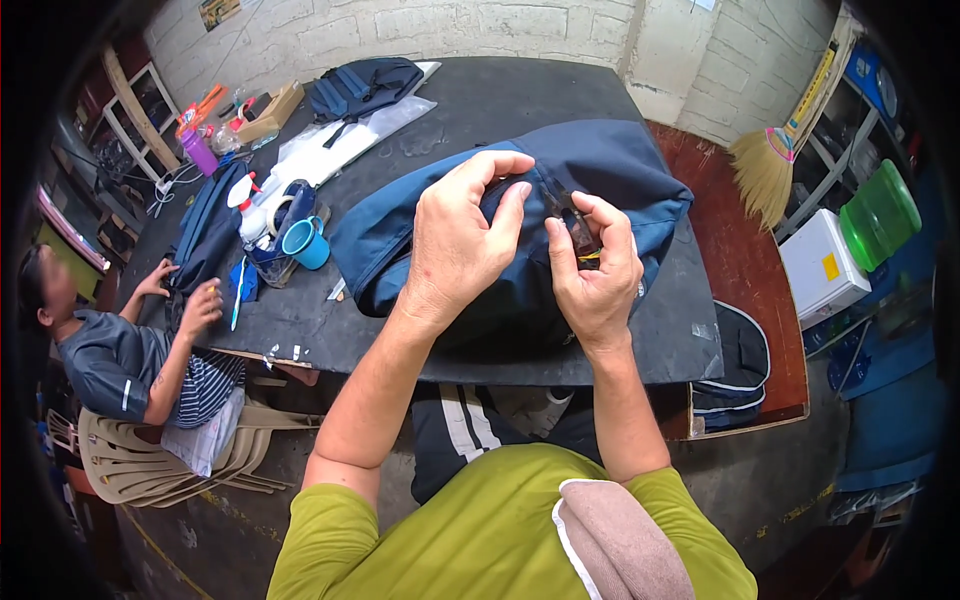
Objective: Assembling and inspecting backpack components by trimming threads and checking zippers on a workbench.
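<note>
A large navy and blue fabric bag (610,160) lies bunched on the black table in front of me. Over its middle, my left hand (465,230) is raised with thumb and forefinger bent towards each other; anything as thin as a thread between them is too fine to see. Just to its right, my right hand (600,275) grips small dark thread snips (572,225), their narrow tips pointing up and towards the left hand. Part of the bag is hidden behind both hands.
At the left sits a co-worker (130,350), hands at a dark blue bag (205,235). Nearby on the black table (440,100) stand a light blue cup (306,243), a spray bottle (245,205) and a purple bottle (198,152). Another backpack (365,88) lies at the back.
</note>
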The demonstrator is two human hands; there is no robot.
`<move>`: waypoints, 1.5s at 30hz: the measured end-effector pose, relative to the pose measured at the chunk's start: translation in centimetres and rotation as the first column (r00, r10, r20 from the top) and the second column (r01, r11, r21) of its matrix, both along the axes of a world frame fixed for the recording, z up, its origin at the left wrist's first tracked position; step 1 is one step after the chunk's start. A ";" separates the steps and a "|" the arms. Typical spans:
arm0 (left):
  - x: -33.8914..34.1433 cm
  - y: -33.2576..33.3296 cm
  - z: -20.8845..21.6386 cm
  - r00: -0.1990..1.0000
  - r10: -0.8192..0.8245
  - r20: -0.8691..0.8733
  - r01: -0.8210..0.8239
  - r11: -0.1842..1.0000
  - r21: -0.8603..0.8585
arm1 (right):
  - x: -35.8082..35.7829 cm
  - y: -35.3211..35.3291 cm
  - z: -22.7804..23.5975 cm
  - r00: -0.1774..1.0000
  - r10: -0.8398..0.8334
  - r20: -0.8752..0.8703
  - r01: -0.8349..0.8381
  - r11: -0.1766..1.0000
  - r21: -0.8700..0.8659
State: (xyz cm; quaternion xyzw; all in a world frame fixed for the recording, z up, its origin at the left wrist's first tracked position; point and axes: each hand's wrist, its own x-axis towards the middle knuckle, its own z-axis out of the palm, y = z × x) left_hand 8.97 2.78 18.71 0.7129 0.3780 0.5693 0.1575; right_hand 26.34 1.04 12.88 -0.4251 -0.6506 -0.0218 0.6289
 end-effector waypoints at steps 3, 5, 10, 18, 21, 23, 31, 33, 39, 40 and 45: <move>-0.1 -0.1 0.1 0.998 -0.043 0.050 0.046 0.997 -0.059 | -0.3 0.0 0.0 1.000 -0.023 0.019 0.022 1.000 0.016; -0.1 -0.3 0.2 0.997 -0.049 0.062 0.054 0.995 -0.079 | -0.4 0.0 0.0 1.000 -0.019 -0.013 0.018 1.000 -0.017; 0.0 -0.3 0.1 0.999 -0.009 0.037 0.010 0.999 -0.032 | -0.5 0.2 -0.2 1.000 -0.006 -0.029 0.006 1.000 -0.014; 0.7 -0.3 0.0 0.982 0.157 -0.105 -0.132 0.968 0.215 | -0.4 0.7 -1.2 0.996 0.015 -0.086 -0.014 1.000 0.013; 0.7 -0.5 0.0 0.990 0.108 -0.092 -0.089 0.977 0.191 | -0.4 0.7 -1.0 0.997 0.027 -0.072 -0.025 0.999 0.039; 0.3 -0.6 0.0 0.996 0.053 -0.065 -0.043 0.988 0.148 | -0.3 0.6 -0.9 0.998 0.036 -0.052 -0.033 0.998 0.058; -1.3 -0.7 -0.2 0.981 -0.194 -0.005 0.193 0.980 -0.047 | -0.4 1.4 -1.7 0.999 -0.014 -0.029 0.016 0.996 0.093; -1.3 -0.7 -0.3 0.981 -0.192 -0.010 0.191 0.981 -0.041 | -0.6 1.1 -1.4 0.999 -0.042 -0.003 0.042 0.994 0.104; -1.3 -0.6 -0.2 0.978 -0.210 0.004 0.210 0.978 -0.019 | -0.4 1.5 -0.7 0.973 -0.157 0.172 0.098 0.946 0.308; -1.3 -0.6 -0.2 0.975 -0.220 0.009 0.220 0.975 -0.024 | -0.3 1.5 -0.7 0.963 -0.174 0.204 0.104 0.943 0.315; -1.2 0.0 -0.4 0.968 -0.227 0.105 0.228 0.974 0.003 | 0.1 1.3 -1.7 0.995 -0.071 0.066 0.056 0.976 0.209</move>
